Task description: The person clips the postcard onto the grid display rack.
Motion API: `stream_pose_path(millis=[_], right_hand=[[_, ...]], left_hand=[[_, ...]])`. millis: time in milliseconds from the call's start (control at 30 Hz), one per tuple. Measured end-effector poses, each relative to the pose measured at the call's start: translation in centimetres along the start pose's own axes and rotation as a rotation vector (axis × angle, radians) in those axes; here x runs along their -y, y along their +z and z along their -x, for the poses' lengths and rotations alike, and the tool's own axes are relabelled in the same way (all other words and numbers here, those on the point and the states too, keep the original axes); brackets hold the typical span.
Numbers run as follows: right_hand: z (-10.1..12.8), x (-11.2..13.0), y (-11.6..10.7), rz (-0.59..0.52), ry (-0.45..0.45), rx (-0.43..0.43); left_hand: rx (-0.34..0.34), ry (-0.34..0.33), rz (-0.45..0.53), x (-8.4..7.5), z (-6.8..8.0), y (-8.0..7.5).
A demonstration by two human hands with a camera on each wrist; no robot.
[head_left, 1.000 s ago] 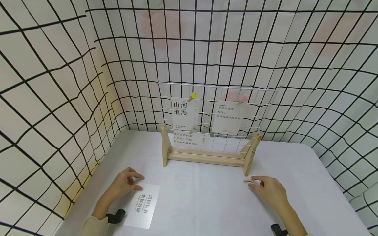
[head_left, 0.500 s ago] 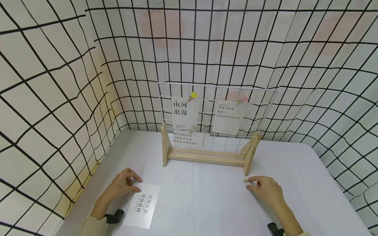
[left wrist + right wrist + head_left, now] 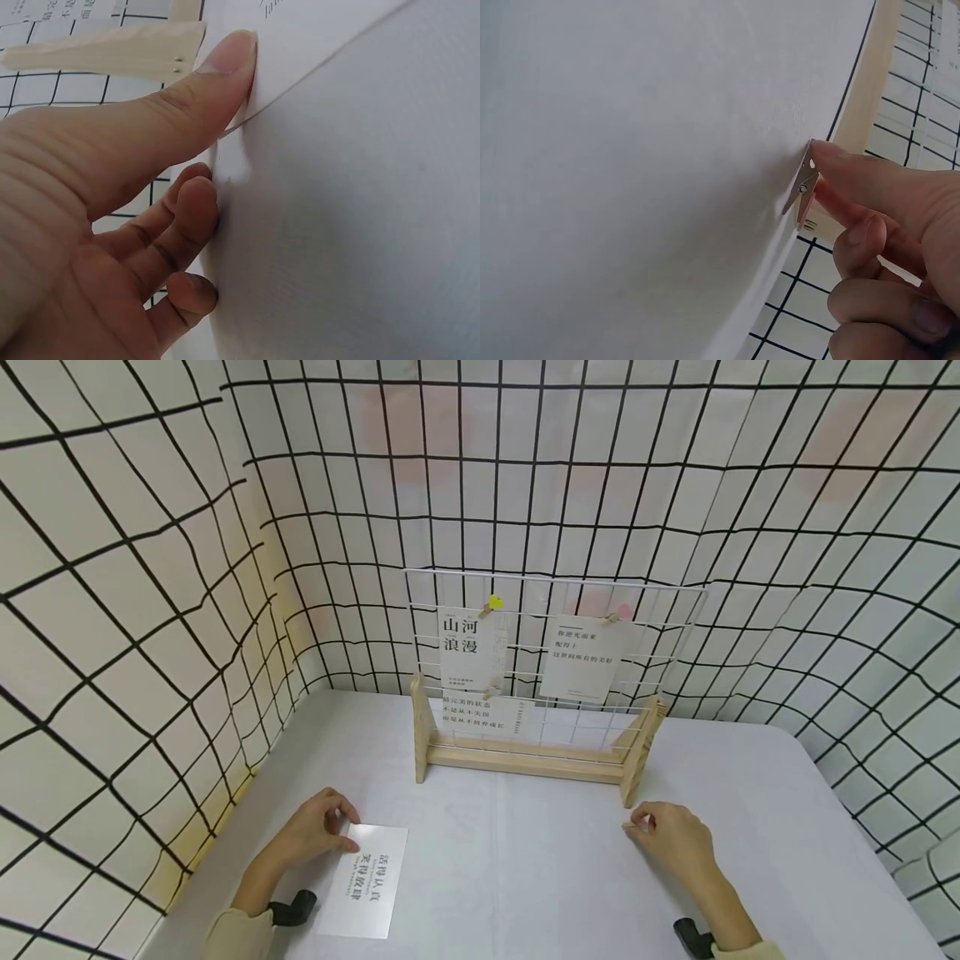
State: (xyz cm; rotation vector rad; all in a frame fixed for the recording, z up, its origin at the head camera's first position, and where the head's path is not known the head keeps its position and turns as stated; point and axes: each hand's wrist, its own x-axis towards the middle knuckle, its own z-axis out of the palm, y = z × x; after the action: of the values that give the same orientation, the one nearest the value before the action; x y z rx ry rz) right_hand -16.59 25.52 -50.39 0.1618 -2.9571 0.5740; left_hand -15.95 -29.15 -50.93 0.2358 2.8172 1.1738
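Observation:
In the head view a white card (image 3: 371,881) with dark lettering lies on the table at front left. My left hand (image 3: 311,831) is at its upper left corner, thumb (image 3: 217,71) touching the card near the edge. In the left wrist view the other visible fingers stay apart from the thumb, below the card's edge. My right hand (image 3: 675,843), near the right foot of the rack, pinches a small wooden clothespin (image 3: 802,187) between thumb and index finger. Its lower ends are spread apart in the right wrist view. The remaining fingers curl toward the palm.
A white wire rack (image 3: 645,647) on a wooden stand (image 3: 525,762) stands at the back. It bears three printed cards, the upper ones with a yellow heart clip (image 3: 495,602) and a pink heart clip (image 3: 624,611). Black grid panels (image 3: 532,464) surround the white table (image 3: 517,868).
My left hand has come slightly onto the card, which has turned a little. My right hand has turned and shifted slightly left; the clothespin is now mostly hidden by its fingers in the head view.

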Motion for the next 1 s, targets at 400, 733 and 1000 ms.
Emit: stream_pose_path(millis=[400,733,1000], right_hand=[[0.0,-0.1,-0.1,-0.014,-0.013,0.017],[-0.2,-0.1,0.0,-0.01,-0.027,0.037],[-0.9,1.3,-1.6,-0.274,-0.056,-0.046]], left_hand=[[0.025,-0.02,0.077,-0.2,0.0,-0.3],[-0.011,0.028,0.087,-1.1,-0.1,-0.6],[-0.101,-0.076,0.172,-2.4,-0.3,-0.6]])
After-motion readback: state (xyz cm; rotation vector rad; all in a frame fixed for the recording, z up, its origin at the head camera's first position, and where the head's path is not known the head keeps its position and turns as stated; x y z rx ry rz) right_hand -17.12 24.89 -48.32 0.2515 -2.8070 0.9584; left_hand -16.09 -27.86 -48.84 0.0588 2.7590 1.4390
